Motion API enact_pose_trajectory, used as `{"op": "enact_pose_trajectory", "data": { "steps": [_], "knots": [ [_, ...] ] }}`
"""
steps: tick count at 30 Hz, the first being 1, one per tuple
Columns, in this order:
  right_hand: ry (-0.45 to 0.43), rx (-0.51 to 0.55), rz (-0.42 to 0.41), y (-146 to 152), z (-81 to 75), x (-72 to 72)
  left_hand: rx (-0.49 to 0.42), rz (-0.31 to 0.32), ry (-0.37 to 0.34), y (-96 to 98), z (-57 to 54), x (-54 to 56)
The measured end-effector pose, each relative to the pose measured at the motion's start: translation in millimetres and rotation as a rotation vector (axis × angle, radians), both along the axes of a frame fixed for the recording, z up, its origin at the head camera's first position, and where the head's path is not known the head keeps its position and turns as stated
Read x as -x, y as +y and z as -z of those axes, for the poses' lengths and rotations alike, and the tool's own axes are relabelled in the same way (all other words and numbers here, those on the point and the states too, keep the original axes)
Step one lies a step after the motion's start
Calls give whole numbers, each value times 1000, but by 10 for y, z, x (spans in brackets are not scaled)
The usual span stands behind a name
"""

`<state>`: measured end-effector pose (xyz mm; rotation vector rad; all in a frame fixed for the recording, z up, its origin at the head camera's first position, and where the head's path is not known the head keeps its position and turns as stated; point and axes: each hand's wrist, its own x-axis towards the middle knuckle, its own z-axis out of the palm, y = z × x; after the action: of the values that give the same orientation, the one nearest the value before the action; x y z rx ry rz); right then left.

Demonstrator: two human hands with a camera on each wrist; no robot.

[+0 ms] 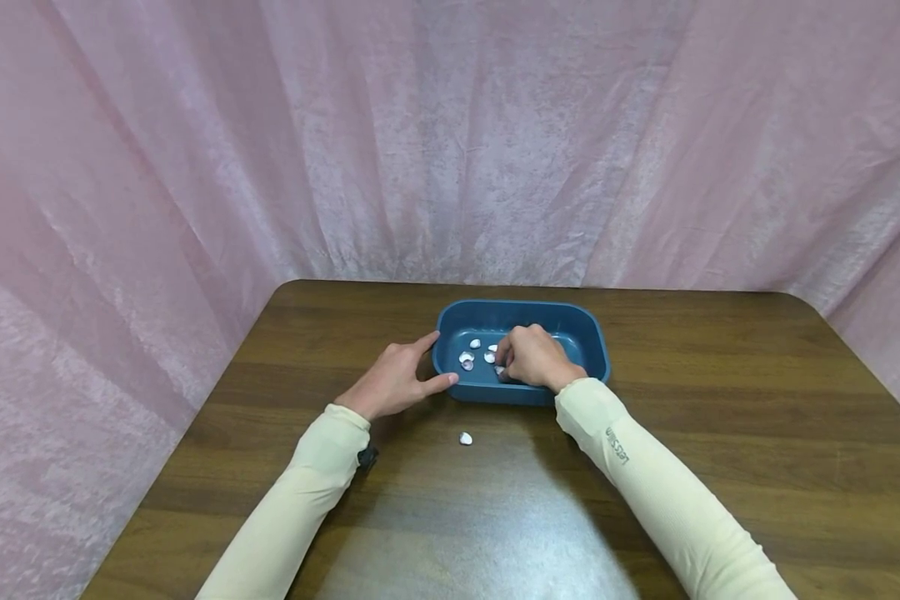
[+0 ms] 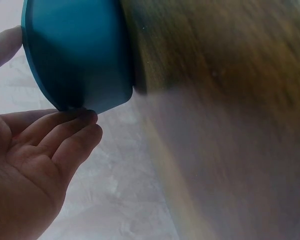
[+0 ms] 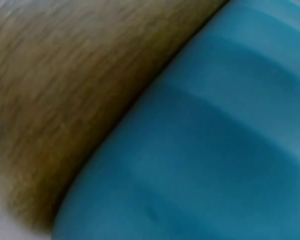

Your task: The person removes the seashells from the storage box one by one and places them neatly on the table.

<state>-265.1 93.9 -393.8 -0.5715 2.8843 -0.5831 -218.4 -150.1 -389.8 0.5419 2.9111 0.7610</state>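
A blue rectangular plastic basin (image 1: 521,393) stands on the wooden table. My left hand (image 1: 393,379) rests against its left end, thumb at the front corner of the rim and fingers spread along the outer wall. In the left wrist view, those fairly straight fingers (image 2: 72,135) lie against the basin's side. My right hand (image 1: 536,357) reaches down inside, with curled fingers pinching a small shiny white piece (image 1: 499,370) near the floor of the basin. Several similar pieces (image 1: 467,357) lie to its left. The right wrist view shows only the basin's outer wall (image 3: 190,165) and the table.
One more shiny white piece (image 1: 466,438) lies on the table (image 1: 720,392) in front of the basin. A pink curtain (image 1: 495,150) hangs behind the table's far edge and along its sides. Light sleeves cover both forearms.
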Motion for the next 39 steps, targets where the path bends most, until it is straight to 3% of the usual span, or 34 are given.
{"op": "enact_pose_trajectory", "data": {
  "steps": [11,22,39],
  "knots": [
    [-30,1,0,28,-32,-16,8,1,-1,10,0,0],
    [34,21,-19,116,-87,-60,1,-12,-16,16,-14,-11],
    [58,81,-36,164,-207,-152,3,-17,-18,18,-11,-8]
  ]
}}
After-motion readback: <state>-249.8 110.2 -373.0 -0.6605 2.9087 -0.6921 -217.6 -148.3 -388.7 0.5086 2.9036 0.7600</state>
